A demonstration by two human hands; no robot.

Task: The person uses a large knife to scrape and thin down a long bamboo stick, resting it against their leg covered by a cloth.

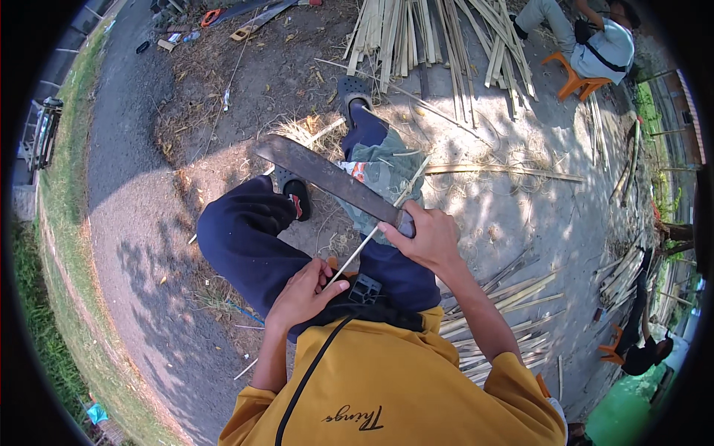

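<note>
My right hand (428, 236) grips a machete (327, 177) near the base of its broad, dark blade, which points up and to the left over my legs. A thin, pale bamboo strip (358, 249) runs slantwise beneath the blade, with its far part over my right thigh. My left hand (303, 292) pinches the strip's near end at my lap. Where the strip passes the blade, my right thumb lies against it. A greyish-green cloth (375, 178) covers part of my right leg under the blade.
Many split bamboo strips (401, 37) lie in a heap ahead, and more strips (513, 312) are at my right. Handsaws (256, 26) rest on the ground at far left. A person (602, 48) sits on an orange stool (573, 78) at far right; another person (647, 353) sits lower right.
</note>
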